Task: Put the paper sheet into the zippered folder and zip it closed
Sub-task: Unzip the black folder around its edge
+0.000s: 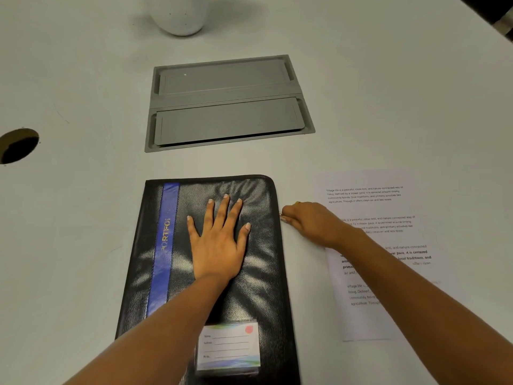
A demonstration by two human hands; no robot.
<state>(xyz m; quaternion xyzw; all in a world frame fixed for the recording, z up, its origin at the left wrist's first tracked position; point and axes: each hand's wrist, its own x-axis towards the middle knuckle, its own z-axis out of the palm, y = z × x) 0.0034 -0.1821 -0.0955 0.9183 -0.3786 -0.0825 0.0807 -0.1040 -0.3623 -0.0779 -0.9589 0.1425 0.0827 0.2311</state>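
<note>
A black zippered folder (261,262) with a blue stripe and a name card pocket lies closed on the white table in front of me. My left hand (218,240) presses flat on its cover, fingers spread. At the folder's right edge, my right hand (308,222) pinches the small metal zipper pull (282,217). The paper sheet (388,207) with printed text lies flat on the table to the right of the folder, partly under my right forearm.
A grey recessed cable hatch (227,104) sits in the table beyond the folder. A round cable hole (18,145) is at the far left, and a white speckled rounded object (179,15) stands at the back.
</note>
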